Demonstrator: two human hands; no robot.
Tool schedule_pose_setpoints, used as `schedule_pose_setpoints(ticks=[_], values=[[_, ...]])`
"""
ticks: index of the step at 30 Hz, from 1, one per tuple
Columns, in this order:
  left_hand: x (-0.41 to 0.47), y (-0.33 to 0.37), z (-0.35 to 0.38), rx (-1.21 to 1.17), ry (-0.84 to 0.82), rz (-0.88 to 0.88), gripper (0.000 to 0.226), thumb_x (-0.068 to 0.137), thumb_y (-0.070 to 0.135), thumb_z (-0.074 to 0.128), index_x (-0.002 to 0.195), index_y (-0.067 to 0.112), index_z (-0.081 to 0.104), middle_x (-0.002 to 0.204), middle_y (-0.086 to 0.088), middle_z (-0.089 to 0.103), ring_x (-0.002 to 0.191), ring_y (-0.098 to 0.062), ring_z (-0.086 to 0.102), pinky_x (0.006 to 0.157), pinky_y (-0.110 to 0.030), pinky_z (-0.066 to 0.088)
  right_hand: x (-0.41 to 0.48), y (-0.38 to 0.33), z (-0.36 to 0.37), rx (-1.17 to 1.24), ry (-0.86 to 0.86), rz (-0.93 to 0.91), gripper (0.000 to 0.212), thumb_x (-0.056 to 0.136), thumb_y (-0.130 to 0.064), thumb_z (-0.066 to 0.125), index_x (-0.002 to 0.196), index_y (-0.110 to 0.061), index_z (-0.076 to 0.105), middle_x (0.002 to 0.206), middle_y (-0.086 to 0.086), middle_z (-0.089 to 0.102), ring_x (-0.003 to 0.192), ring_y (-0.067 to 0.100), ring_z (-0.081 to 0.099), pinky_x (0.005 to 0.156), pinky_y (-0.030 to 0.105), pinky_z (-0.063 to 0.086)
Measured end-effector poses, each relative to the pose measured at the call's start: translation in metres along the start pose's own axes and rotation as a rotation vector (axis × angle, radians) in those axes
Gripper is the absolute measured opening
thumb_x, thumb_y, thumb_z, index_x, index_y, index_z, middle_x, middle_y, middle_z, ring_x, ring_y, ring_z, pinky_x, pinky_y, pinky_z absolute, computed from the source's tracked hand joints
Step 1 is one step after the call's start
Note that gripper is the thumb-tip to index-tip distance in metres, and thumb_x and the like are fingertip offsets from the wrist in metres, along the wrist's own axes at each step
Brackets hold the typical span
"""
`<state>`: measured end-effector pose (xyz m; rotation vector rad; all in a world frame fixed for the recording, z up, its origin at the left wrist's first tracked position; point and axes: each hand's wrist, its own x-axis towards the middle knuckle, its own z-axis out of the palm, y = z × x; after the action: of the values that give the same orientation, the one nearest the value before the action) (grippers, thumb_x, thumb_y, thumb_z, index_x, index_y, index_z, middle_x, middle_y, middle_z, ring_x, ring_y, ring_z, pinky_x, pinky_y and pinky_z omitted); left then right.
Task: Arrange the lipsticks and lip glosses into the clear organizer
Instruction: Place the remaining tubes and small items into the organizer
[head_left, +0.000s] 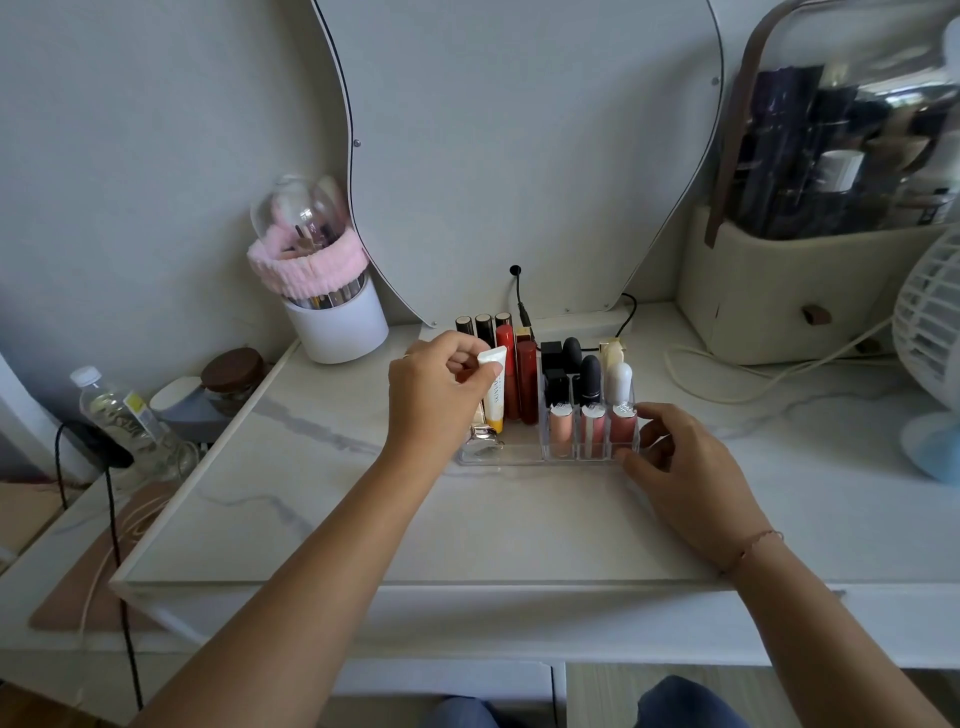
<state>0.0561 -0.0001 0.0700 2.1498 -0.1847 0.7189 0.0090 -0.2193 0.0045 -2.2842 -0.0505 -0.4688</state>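
The left hand (441, 395) pinches the white cap of a white and yellow squeeze tube (494, 397) with thumb and curled fingers. The tube stands almost upright in the left part of the clear plastic organizer (519, 461), with its yellow end down. The right hand (680, 457) holds the right end of the organizer, thumb on the front corner and fingers bent round the side. Two tall red tubes (526, 382) stand just right of the squeeze tube. A shiny silver piece (483, 434) lies by its foot. The left hand hides what is further left in there. Three pink lip glosses (592, 427) fill the front row of small cells. Behind them stand black lipsticks (590, 379) and a round-topped white stick (619, 382). Three dark tubes with gold bands (483, 325) stand at the back. The organizer sits on a white marble bench (415, 519). Behind it a black cable (519, 296) hangs down a big white curved panel (519, 156). To the left is a white round pot with a pink fluffy band (335, 322), then a brown-lidded jar (234, 371) and a clear water bottle (122, 410). To the right are a cream case with a clear lid (779, 301) and a white fan (930, 322).
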Motion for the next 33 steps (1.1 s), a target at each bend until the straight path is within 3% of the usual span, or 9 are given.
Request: schedule_pose_setpoints(ticks=[2,8,20,23,27,33], values=[[-0.001,0.000,-0.002,0.048,0.016,0.022,0.015,0.071,0.014,0.075,0.084,0.018,0.070,0.078,0.001,0.067,0.069,0.000,0.053,0.073,-0.016,0.044,0.000,0.000,0.000,0.000,-0.003,0.004,0.042,0.082,-0.027,0.064,0.122,-0.019,0.054,0.088,0.000,0.060,0.073,0.014,0.055,0.060,0.016,0.038],[-0.003,0.006,-0.007,0.115,0.003,0.078,0.017,0.070,0.015,0.075,0.086,0.018,0.071,0.069,0.025,0.050,0.080,-0.014,0.052,0.082,-0.040,0.045,0.000,-0.001,0.000,0.003,-0.006,0.009,0.043,0.082,-0.026,0.064,0.122,-0.019,0.054,0.088,0.000,0.061,0.073,0.014,0.056,0.065,0.022,0.041],[-0.003,0.001,-0.014,0.055,-0.012,0.075,0.022,0.069,0.021,0.078,0.089,0.021,0.068,0.080,0.014,0.062,0.086,-0.014,0.051,0.086,-0.047,0.044,0.000,-0.001,0.000,-0.008,-0.005,0.008,0.043,0.082,-0.026,0.065,0.123,-0.018,0.054,0.088,0.001,0.061,0.074,0.016,0.056,0.063,0.021,0.040],[-0.003,-0.005,-0.021,0.056,0.007,0.080,0.024,0.069,0.024,0.079,0.090,0.022,0.067,0.083,0.015,0.063,0.087,-0.012,0.051,0.087,-0.044,0.044,0.001,-0.001,0.000,-0.001,-0.001,0.010,0.043,0.081,-0.025,0.065,0.122,-0.018,0.055,0.087,0.002,0.061,0.074,0.017,0.056,0.066,0.024,0.041],[-0.006,-0.025,-0.043,0.011,0.011,0.018,0.023,0.072,0.032,0.074,0.093,0.029,0.065,0.091,0.020,0.063,0.089,-0.008,0.054,0.080,-0.018,0.041,0.001,0.000,0.000,-0.007,-0.004,0.004,0.043,0.081,-0.026,0.067,0.122,-0.017,0.055,0.087,0.002,0.061,0.073,0.016,0.056,0.066,0.024,0.041],[-0.042,-0.073,-0.081,0.095,-0.350,-0.215,0.031,0.066,0.037,0.080,0.094,0.038,0.065,0.096,0.014,0.065,0.084,0.002,0.054,0.070,-0.017,0.040,0.001,0.001,0.001,-0.009,-0.007,0.001,0.044,0.081,-0.026,0.066,0.122,-0.018,0.054,0.087,0.001,0.061,0.073,0.014,0.056,0.066,0.025,0.042]])
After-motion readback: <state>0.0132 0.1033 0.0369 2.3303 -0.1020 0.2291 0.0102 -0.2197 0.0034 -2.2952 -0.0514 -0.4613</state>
